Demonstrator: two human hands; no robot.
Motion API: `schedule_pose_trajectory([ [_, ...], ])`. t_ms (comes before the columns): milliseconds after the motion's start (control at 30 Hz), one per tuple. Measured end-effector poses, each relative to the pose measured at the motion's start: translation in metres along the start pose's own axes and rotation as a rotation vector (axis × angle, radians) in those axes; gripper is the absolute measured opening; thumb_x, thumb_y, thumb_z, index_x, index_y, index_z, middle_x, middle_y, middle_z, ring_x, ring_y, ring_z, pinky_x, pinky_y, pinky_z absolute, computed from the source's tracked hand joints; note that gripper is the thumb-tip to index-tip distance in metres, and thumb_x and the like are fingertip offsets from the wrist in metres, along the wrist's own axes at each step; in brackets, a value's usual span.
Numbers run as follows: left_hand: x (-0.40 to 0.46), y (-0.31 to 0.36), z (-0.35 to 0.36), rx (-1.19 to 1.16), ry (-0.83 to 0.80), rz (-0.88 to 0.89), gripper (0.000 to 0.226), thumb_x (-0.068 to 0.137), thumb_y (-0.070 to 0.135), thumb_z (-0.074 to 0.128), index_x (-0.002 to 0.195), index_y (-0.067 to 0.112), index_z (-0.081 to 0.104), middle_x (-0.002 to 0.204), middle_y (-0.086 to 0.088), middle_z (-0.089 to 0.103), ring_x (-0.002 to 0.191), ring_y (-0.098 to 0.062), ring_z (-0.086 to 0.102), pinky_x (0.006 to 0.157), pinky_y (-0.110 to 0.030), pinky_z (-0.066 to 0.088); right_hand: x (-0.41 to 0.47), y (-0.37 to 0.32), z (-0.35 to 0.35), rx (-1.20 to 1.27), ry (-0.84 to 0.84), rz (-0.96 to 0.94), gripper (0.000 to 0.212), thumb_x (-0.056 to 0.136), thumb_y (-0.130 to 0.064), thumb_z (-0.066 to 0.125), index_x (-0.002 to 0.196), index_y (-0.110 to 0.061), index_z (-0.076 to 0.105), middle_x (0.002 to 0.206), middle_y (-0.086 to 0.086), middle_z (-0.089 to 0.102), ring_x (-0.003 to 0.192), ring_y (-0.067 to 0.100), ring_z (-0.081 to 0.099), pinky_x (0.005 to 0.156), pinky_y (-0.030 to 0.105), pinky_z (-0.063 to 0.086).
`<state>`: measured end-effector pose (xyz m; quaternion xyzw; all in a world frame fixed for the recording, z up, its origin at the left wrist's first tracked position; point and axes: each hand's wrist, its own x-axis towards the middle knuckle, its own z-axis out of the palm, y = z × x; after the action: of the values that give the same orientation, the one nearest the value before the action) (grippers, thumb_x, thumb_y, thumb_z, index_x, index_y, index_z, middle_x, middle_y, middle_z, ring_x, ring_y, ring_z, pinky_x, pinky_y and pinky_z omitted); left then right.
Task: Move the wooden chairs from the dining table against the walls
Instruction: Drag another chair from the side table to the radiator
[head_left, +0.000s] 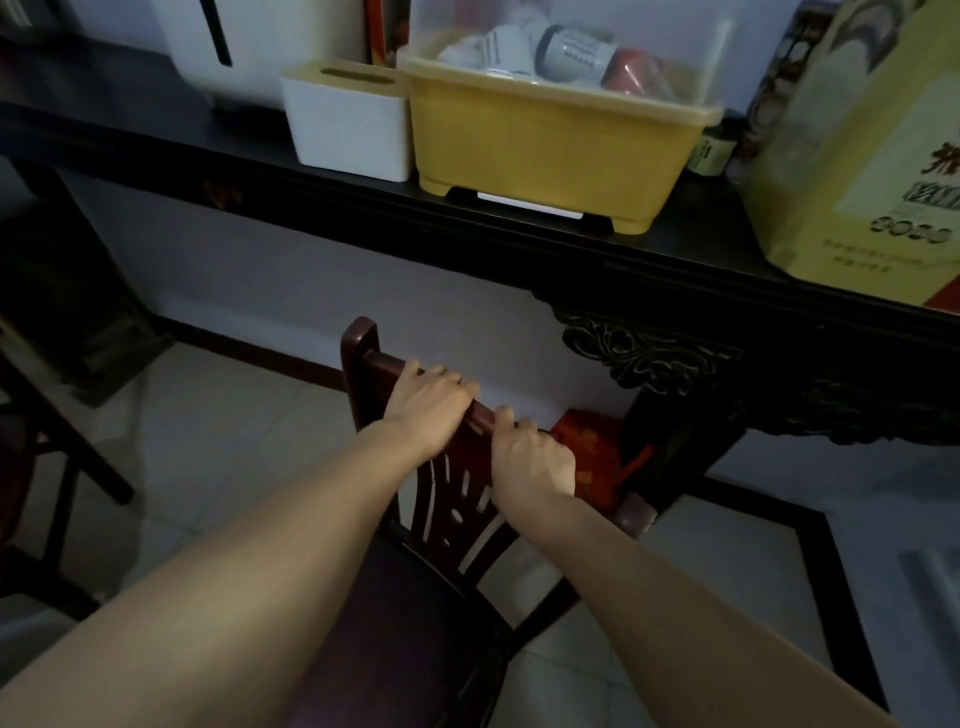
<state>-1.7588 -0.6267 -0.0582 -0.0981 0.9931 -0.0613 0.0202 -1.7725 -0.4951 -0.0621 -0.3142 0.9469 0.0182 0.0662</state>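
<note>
A dark red wooden chair (457, 499) with a slatted back and a dark padded seat stands in front of me, its back facing the white wall. My left hand (428, 402) grips the top rail of the backrest near its left end. My right hand (530, 460) grips the same rail further right. The chair's back is close to the wall, below the edge of a long black console table (363, 205). My forearms hide part of the seat.
The console table has a carved apron (649, 353) and leg at right. On it stand a white box (348, 122), a yellow bin (550, 135) and a yellow carton (872, 156). A red object (592, 452) lies behind the chair. Another dark chair (47, 441) stands at left on the tiled floor.
</note>
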Motion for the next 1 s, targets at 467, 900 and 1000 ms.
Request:
schedule_pose_trajectory([
  [467,-0.022,-0.031,-0.012,-0.041,0.014,0.321,0.026,0.073,0.012,0.069,0.091,0.024,0.055,0.084,0.006,0.057,0.085,-0.016,0.057,0.063,-0.027,0.032,-0.01,0.012,-0.023,0.52,-0.403,0.045,0.049,0.08,-0.018,0.066,0.127,-0.017,0.052,0.109,0.01,0.061,0.094,0.025,0.063,0.073,0.031,0.052],
  [900,-0.066,-0.004,-0.052,0.04,0.003,0.449,0.02,0.075,0.003,0.059,0.079,0.02,0.05,0.079,0.003,0.056,0.077,-0.02,0.055,0.058,-0.03,0.032,-0.085,0.009,-0.043,0.438,-0.336,0.012,0.038,0.08,-0.009,0.06,0.117,-0.016,0.054,0.111,0.012,0.062,0.1,0.032,0.063,0.085,0.04,0.055],
  [1000,-0.064,0.019,-0.067,0.041,0.009,0.517,0.024,0.075,0.001,0.056,0.072,0.021,0.043,0.078,0.002,0.055,0.075,-0.022,0.055,0.06,-0.032,0.033,-0.106,0.024,-0.053,0.444,-0.33,0.047,0.037,0.079,-0.011,0.062,0.115,-0.017,0.054,0.113,0.012,0.062,0.103,0.033,0.062,0.087,0.04,0.054],
])
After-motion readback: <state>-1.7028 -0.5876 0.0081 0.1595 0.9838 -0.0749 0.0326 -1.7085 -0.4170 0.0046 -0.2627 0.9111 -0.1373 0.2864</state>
